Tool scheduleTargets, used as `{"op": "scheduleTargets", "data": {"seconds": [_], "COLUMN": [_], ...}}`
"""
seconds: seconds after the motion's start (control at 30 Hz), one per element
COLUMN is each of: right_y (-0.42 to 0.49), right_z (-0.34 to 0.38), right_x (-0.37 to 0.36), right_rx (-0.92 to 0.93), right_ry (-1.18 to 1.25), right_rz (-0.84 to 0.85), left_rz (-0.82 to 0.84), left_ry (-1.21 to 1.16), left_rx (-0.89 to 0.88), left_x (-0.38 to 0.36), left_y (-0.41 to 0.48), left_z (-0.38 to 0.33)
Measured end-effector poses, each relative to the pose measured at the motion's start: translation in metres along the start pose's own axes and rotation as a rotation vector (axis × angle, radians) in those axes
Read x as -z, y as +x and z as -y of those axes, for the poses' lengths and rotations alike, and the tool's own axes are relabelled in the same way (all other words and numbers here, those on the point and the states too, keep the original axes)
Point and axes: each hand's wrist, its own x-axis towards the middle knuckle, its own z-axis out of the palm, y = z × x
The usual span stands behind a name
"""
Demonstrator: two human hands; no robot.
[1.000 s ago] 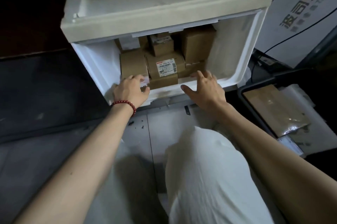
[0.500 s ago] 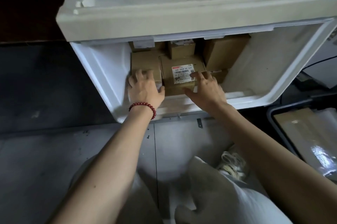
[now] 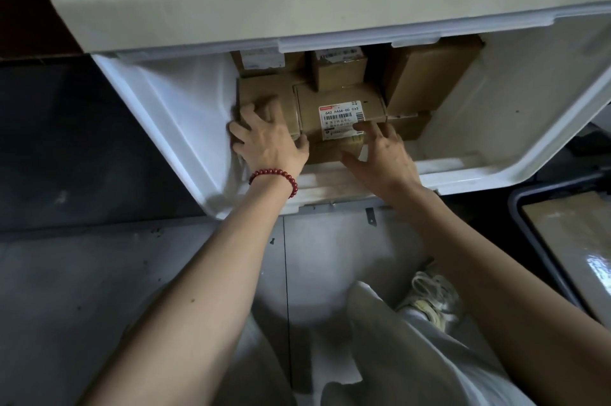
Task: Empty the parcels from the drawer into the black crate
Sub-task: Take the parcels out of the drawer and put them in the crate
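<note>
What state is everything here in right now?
Drawer: open, boxes stacked at the back.
Plain box: in drawer, gripped by left hand.
Labelled box: in drawer, right hand touching it, grip unclear.
Black crate: open, parcel inside.
</note>
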Motion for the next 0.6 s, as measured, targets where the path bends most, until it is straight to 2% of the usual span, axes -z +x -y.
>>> {"op": "scheduleTargets", "data": {"seconds": [0.27, 0.43, 0.6], "right_y": [-0.011, -0.022, -0.044], "right_z": [-0.011, -0.013, -0.014], "right_x": [0.015, 0.025, 0.034], "right_rx": [-0.014, 0.001, 0.022], "right_ry": [0.063, 0.123, 0.212], "right_rz": [-0.045, -0.074, -0.075], "left_rz": [-0.054, -0.154, -0.079], "left_ry": [-0.119, -0.259, -0.402], "left_rx": [-0.045, -0.289, -0.440], "left_x": [0.025, 0.049, 0.058], "left_y": [-0.004, -0.027, -0.066], "left_z": [-0.009, -0.009, -0.005]}}
